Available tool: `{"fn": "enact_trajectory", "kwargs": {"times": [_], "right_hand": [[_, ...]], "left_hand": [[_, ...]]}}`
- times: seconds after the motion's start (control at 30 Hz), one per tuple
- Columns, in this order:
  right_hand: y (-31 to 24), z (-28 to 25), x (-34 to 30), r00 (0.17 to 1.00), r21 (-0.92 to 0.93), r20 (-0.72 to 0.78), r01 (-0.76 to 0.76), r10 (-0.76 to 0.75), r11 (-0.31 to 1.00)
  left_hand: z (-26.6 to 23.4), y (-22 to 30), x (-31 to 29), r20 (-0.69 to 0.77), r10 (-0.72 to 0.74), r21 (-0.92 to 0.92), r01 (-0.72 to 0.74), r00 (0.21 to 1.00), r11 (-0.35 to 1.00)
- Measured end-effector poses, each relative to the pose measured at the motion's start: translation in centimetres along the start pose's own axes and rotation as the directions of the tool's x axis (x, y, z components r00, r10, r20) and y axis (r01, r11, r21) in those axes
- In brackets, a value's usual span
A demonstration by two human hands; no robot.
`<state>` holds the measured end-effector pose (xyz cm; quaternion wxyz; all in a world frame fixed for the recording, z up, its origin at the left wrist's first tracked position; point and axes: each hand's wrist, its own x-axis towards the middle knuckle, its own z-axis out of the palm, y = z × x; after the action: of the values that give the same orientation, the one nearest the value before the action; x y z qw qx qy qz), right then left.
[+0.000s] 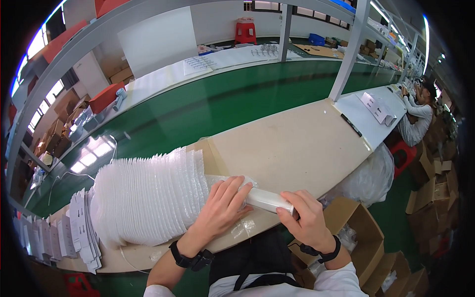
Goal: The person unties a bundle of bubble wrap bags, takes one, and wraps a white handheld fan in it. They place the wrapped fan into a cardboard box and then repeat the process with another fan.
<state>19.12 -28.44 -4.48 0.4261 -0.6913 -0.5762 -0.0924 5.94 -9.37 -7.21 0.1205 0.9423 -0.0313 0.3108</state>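
Observation:
My left hand point(221, 204) lies over one end of a long white box point(267, 200) and over the clear bubble bag point(232, 185) it is going into, pressing both onto the beige worktable point(297, 148). My right hand point(306, 214) grips the other end of the white box at the table's near edge. Just left of my left hand lies a long fanned stack of white bubble bags point(148, 198). Both wrists wear black bands.
A row of white folded cards point(79, 227) runs along the table at far left. A green conveyor belt point(198, 109) passes behind the table. Open cardboard boxes point(356, 222) and a clear plastic sack point(368, 178) stand at right. Another person point(418, 116) works far right.

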Motion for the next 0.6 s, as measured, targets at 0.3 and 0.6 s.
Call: {"fn": "enact_trajectory", "kwargs": {"times": [0.3,0.6], "right_hand": [[-0.4,-0.4,0.3,0.975,-0.181,0.08,0.219,-0.207,0.959],[1.0,-0.3,-0.4,0.991,0.051,0.025,0.128,-0.129,0.99]], "left_hand": [[-0.1,0.8,0.2,0.053,-0.047,-0.126,0.054,0.997,0.991],[0.6,0.1,-0.5,0.083,-0.092,-0.172,0.105,0.992,0.979]]}}
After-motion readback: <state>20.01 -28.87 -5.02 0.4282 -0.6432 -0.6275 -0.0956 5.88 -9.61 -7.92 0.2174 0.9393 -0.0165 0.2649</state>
